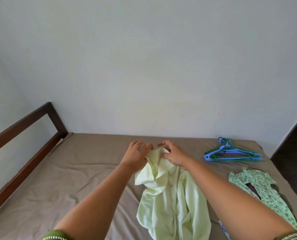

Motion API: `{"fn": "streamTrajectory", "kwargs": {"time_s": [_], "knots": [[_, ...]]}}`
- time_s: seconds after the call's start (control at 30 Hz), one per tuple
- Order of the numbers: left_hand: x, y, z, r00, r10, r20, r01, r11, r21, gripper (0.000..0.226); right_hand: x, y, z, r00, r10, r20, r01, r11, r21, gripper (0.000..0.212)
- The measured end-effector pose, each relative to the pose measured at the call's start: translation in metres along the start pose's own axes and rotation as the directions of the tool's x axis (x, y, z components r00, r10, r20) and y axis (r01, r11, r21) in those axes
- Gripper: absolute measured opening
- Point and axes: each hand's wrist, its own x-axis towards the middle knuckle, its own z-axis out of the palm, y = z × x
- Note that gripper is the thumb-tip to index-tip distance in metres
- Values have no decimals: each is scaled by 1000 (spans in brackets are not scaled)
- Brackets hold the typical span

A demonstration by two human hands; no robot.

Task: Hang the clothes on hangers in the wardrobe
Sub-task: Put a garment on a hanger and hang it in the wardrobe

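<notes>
A pale green shirt (172, 201) hangs from both my hands over the middle of the bed. My left hand (137, 153) grips its collar on the left side. My right hand (173, 155) pinches the collar on the right, with some fingers lifted. The shirt's lower part drapes down onto the bed. A pile of blue and green plastic hangers (231, 152) lies on the bed at the far right. A green leaf-patterned shirt (258, 189) lies flat to the right of the pale one. No wardrobe is in view.
The bed has a brown sheet (66, 179) and a dark wooden frame (23, 135) along its left side. A plain white wall stands behind the bed. Dark floor (291, 153) shows past the bed's right edge. Another patterned cloth (224, 227) peeks out at the lower right.
</notes>
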Motion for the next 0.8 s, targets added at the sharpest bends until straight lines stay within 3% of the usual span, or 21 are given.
{"fn": "streamTrajectory", "kwargs": {"time_s": [0.07,0.13,0.23,0.33,0.4,0.53,0.6,0.67,0.73,0.8], "knots": [[1,-1,-10,990,-95,106,105,990,-94,23,2,6,-2,980,-21,-197,-20,979,-202,26],[3,2,-24,935,-198,295,245,961,-130,23,2,10,-5,941,-22,-336,-86,948,-305,12],[4,12,-41,805,-290,518,458,859,-230,19,4,7,-4,924,62,-378,-143,971,-191,20],[-1,21,-43,727,-348,592,668,558,-492,16,5,-3,11,957,214,-198,-181,968,172,17],[-6,23,-37,703,-390,595,711,349,-611,17,3,-4,25,968,234,-90,-201,939,280,11],[-17,24,-31,660,-397,638,692,-10,-722,17,-9,-3,48,981,144,128,-190,842,505,12],[-22,17,-28,604,-406,686,677,-192,-710,20,-12,0,58,989,73,127,-131,833,537,10],[-24,12,-28,561,-424,711,670,-271,-691,23,-10,2,66,998,8,65,-35,903,428,11],[-24,8,-22,533,-505,678,694,-197,-692,15,-8,2,71,999,-53,-9,54,978,203,17],[-26,6,-15,505,-578,641,691,-175,-701,11,-6,3,77,966,-176,-189,171,984,-41,29]]}}
